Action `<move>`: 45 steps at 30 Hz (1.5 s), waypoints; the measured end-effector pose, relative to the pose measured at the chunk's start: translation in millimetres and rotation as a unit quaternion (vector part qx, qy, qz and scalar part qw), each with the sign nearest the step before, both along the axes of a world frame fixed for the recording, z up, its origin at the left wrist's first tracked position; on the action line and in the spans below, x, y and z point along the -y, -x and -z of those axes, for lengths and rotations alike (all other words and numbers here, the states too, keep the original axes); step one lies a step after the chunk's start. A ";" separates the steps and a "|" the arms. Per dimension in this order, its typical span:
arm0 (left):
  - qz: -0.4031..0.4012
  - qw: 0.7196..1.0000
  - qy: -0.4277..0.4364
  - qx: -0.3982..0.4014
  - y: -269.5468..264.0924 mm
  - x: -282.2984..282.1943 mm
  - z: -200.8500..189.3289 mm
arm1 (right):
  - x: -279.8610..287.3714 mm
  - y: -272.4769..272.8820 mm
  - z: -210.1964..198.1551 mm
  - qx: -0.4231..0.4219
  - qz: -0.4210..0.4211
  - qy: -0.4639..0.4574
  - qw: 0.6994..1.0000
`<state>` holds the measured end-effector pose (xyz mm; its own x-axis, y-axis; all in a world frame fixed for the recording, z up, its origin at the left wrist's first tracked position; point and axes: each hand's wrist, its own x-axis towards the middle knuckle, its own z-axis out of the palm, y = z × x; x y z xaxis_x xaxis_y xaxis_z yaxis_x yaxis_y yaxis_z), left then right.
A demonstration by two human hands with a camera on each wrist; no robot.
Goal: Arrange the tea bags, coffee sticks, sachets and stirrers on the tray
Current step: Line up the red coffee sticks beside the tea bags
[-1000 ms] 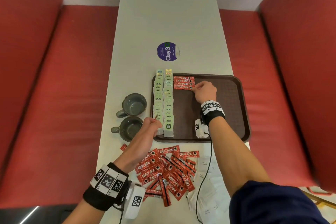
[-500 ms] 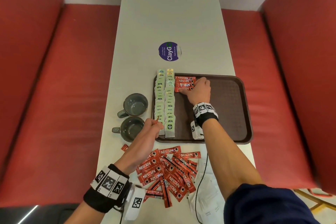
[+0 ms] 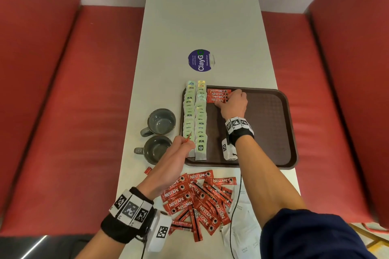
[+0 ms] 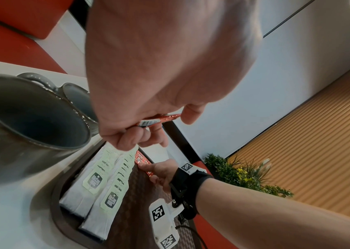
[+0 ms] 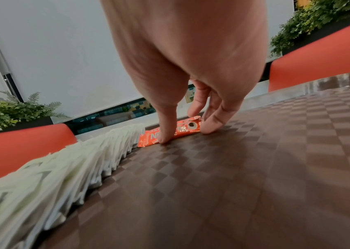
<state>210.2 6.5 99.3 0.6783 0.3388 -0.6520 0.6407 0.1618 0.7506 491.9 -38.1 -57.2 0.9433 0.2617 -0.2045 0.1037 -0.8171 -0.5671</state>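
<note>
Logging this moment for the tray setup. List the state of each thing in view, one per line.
Tray: on the table, partly filled.
Tea bags: two overlapping rows along the tray's left side.
Placed coffee sticks: short stack at the far end, beside the tea bags.
Right hand: fingertips on the nearest placed stick.
Left hand: pinches one red stick.
Loose coffee sticks: heaped off the tray.
White sachets: off the tray.
Two mugs: upright, empty.

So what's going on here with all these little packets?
A person is laying out drink supplies on a brown tray. Two rows of tea bags already run along its left side. The right hand is setting red coffee sticks in a row at the far end, while the left hand holds another stick ready. A pile of coffee sticks and white sachets still waits on the table.
</note>
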 end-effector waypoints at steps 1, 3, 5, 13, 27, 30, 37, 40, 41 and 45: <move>0.002 1.000 -0.003 0.000 -0.3 -0.6 1.5 | -0.6 -0.2 -0.6 0.000 0.002 -0.002 1.000; 0.000 1.000 -0.011 0.006 0.6 -1.8 5.2 | -1.3 -0.9 -1.0 0.001 0.006 -0.003 1.000; -0.005 1.000 -0.018 0.012 1.2 -3.3 8.8 | -2.2 -0.6 -1.8 0.008 -0.001 0.003 1.000; 0.001 1.000 -0.003 0.016 4.2 -5.8 8.7 | -3.5 -1.0 -4.7 0.010 -0.007 0.013 1.000; 0.002 0.993 -0.086 0.082 3.6 -7.4 17.7 | 35.8 49.2 -91.8 -0.068 -0.061 -0.160 0.983; -0.002 0.987 -0.119 0.108 -0.6 -8.9 21.7 | 58.9 98.3 -140.0 -0.187 -0.196 -0.177 0.946; -0.009 0.980 -0.136 0.143 -4.3 -2.4 18.8 | 96.8 133.9 -145.5 -0.247 -0.140 -0.323 0.903; -0.072 0.978 -0.113 0.160 0.2 -2.3 15.5 | 108.1 131.2 -146.2 -0.245 -0.108 -0.350 0.898; -0.097 0.975 -0.104 0.168 1.5 -2.7 14.2 | 111.5 130.3 -145.0 -0.243 -0.101 -0.352 0.898; -0.134 0.969 -0.119 0.173 1.5 -3.3 15.2 | 124.4 126.0 -141.8 -0.195 -0.116 -0.303 0.925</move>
<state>208.7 9.8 84.1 0.7095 0.6450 -0.2837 0.3037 0.0834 0.9491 365.9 -162.5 84.6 0.7322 0.6267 -0.2667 -0.0729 -0.3173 -0.9455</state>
